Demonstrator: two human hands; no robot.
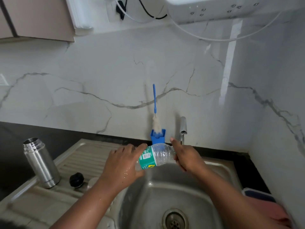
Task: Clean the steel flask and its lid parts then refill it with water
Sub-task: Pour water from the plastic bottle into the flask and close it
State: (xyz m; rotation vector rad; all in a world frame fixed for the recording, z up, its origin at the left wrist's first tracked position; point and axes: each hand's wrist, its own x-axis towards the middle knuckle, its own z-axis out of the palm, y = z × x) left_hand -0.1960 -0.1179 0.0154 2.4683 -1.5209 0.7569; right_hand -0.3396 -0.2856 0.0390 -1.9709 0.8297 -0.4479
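The steel flask (40, 162) stands upright and uncapped on the sink's drainboard at the left. Its black lid (76, 179) lies beside it, with a pale round lid part (92, 182) just to the right, partly hidden by my left arm. Over the sink basin (158, 192) I hold a clear plastic bottle with a green label (154, 157) on its side. My left hand (123, 164) grips its base end. My right hand (185, 157) is curled round its neck end, hiding the mouth.
A blue-handled bottle brush (155, 113) stands in a blue holder (157, 137) against the marble wall behind the sink. The steel tap (183, 128) is just right of it. A blue-rimmed container (259, 195) and a pink cloth (272, 210) lie at the right. The drain (175, 219) is below.
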